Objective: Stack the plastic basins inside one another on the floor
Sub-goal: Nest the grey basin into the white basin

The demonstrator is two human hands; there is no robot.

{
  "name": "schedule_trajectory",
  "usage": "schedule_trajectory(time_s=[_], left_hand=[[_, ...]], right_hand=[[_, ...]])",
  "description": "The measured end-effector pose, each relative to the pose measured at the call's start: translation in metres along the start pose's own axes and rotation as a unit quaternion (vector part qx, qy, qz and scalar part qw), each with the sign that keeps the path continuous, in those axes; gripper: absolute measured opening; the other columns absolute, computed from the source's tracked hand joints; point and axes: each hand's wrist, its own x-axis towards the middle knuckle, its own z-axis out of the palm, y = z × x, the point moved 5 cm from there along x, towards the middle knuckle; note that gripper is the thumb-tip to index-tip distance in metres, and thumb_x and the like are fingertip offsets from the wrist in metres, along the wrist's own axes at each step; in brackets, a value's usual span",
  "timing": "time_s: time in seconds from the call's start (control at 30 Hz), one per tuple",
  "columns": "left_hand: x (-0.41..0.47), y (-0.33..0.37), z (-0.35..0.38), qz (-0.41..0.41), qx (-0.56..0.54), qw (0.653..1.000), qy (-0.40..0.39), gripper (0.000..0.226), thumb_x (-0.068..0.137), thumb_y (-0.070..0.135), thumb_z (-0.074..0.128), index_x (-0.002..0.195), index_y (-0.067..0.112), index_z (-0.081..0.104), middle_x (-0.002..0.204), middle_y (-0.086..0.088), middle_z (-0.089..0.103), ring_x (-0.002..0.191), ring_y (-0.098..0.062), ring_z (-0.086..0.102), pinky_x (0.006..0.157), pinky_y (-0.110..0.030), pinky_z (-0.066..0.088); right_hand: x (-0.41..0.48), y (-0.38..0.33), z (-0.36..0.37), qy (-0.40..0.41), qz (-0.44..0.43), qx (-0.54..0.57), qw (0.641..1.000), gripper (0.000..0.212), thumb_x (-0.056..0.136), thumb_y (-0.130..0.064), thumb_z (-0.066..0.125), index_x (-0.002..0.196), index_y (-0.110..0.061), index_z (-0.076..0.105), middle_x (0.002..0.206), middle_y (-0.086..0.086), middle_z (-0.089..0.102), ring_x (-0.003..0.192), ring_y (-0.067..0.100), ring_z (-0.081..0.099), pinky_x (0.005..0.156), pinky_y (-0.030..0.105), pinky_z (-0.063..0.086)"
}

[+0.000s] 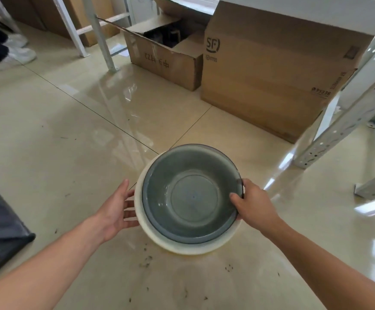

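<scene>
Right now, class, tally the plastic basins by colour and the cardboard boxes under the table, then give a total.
Grey basin: 1
White basin: 1
Cardboard boxes: 2, open box and SF box
Total: 4

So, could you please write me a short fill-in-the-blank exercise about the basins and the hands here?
1. The grey basin sits inside the ____ basin.
2. The ____ hand grips the grey basin's rim.
3. The left hand is open beside the white basin's ____ side.
4. Behind the basins stand two ____ boxes.

Missing words: white; right; left; cardboard
</scene>
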Motion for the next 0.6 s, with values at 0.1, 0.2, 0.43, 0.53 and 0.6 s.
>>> schedule_trajectory(time_s=[0.1, 0.2, 0.43, 0.53, 0.6], left_hand=[[0.0, 0.001, 0.001, 0.006, 0.005, 1.0, -0.004, 0.066, 0.101, 0.066, 0.028, 0.133, 0.02, 0.062, 0.106, -0.016, 0.066, 0.091, -0.032, 0.065, 0.08, -0.044, 0.056], [-0.001, 0.0, 0.001, 0.014, 0.009, 1.0, -0.011, 0.065, 0.101, 0.066, 0.029, 0.132, 0.02, 0.064, 0.112, -0.017, 0.067, 0.097, -0.033, 0.065, 0.087, -0.048, 0.056], [-0.002, -0.007, 0.0, 0.025, -0.003, 1.0, -0.01, 0.053, 0.103, 0.057, 0.037, 0.12, 0.02, 0.071, 0.108, -0.016, 0.069, 0.094, -0.032, 0.067, 0.084, -0.049, 0.06], [-0.003, -0.019, -0.002, 0.034, -0.011, 0.999, -0.002, 0.043, 0.102, 0.044, 0.049, 0.108, 0.014, 0.079, 0.096, -0.013, 0.074, 0.086, -0.03, 0.069, 0.082, -0.05, 0.06], [-0.004, -0.027, -0.002, 0.035, -0.029, 0.999, 0.002, 0.038, 0.101, 0.037, 0.052, 0.1, 0.011, 0.082, 0.091, -0.013, 0.077, 0.081, -0.029, 0.071, 0.081, -0.05, 0.061]], right_hand=[[0.003, -0.006, 0.004, -0.001, -0.032, -0.065, 0.997, 0.039, 0.1, -0.025, 0.056, 0.135, -0.008, 0.056, 0.098, 0.015, 0.078, 0.094, 0.036, 0.073, 0.084, 0.045, 0.058], [0.005, -0.01, 0.006, 0.005, -0.059, -0.143, 0.988, 0.037, 0.102, -0.027, 0.05, 0.132, -0.006, 0.054, 0.101, 0.018, 0.077, 0.094, 0.041, 0.071, 0.083, 0.048, 0.058], [0.01, 0.01, 0.001, 0.012, -0.047, -0.191, 0.98, 0.049, 0.102, -0.057, 0.044, 0.132, -0.02, 0.054, 0.107, 0.006, 0.074, 0.089, 0.025, 0.073, 0.08, 0.044, 0.064], [0.005, 0.047, 0.01, -0.035, 0.086, 0.055, 0.994, 0.055, 0.102, -0.049, 0.054, 0.143, -0.012, 0.057, 0.11, 0.009, 0.072, 0.089, 0.026, 0.074, 0.072, 0.039, 0.064], [-0.008, 0.071, 0.026, -0.125, 0.179, 0.239, 0.946, 0.04, 0.102, -0.043, 0.058, 0.12, -0.013, 0.077, 0.11, 0.016, 0.078, 0.086, 0.027, 0.08, 0.081, 0.045, 0.067]])
